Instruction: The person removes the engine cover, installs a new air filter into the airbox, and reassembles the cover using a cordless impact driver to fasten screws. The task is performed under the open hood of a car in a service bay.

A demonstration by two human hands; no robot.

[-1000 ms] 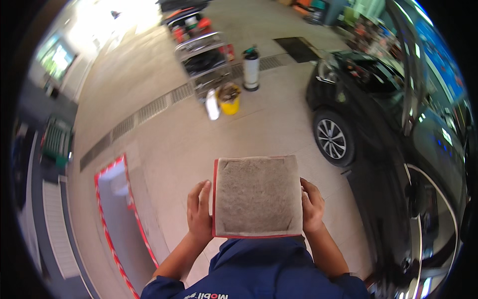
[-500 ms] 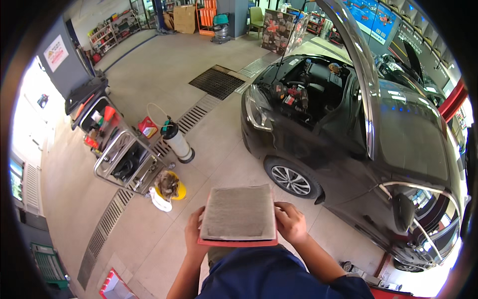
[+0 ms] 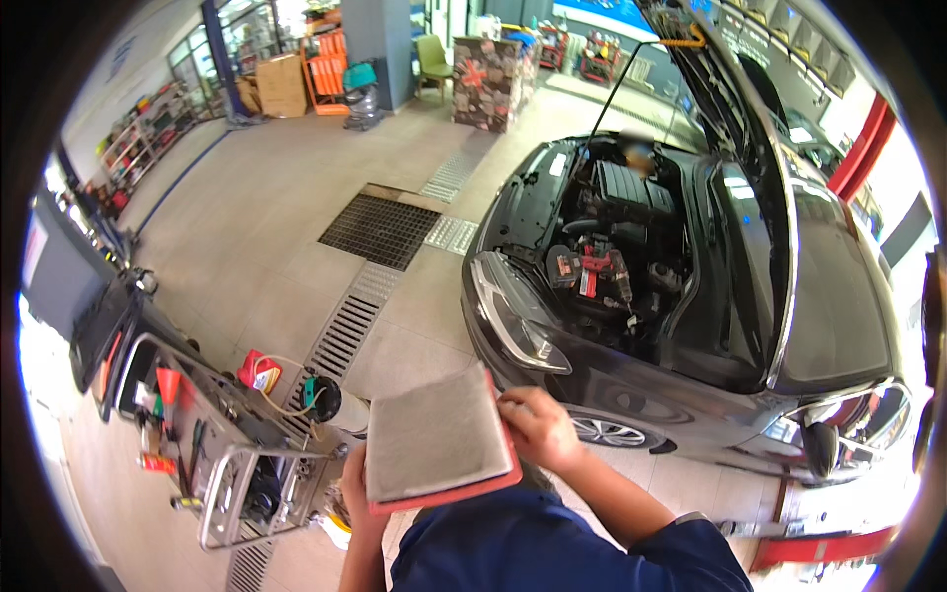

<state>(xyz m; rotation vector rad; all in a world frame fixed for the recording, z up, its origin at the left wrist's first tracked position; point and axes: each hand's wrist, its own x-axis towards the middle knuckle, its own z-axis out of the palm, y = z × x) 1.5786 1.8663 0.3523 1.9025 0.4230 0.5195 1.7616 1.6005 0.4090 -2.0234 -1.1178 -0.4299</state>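
Both my hands hold a rectangular engine air filter point(image 3: 434, 439) in front of my body, its dusty grey face up and a red rim along its edge. Its left side rests in my left hand point(image 3: 357, 493), whose fingers are partly hidden behind it. My right hand point(image 3: 541, 426) grips the right edge with bent fingers. Beyond it stands a dark car with its hood raised, the engine bay point(image 3: 617, 227) exposed. A red and black cordless drill point(image 3: 604, 271) lies on top of the parts in that bay.
At left is a metal tool cart point(image 3: 222, 434) with a red funnel point(image 3: 170, 385) and tools. Beside it stand a fluid extractor point(image 3: 330, 403) and a red jug point(image 3: 258, 371). A floor grate point(image 3: 380, 225) lies ahead. The car's headlight corner point(image 3: 518, 316) is close on the right.
My view has turned toward the car, so the engine bay looks nearer. The filter has tilted, its right side higher, and both hands still hold it.
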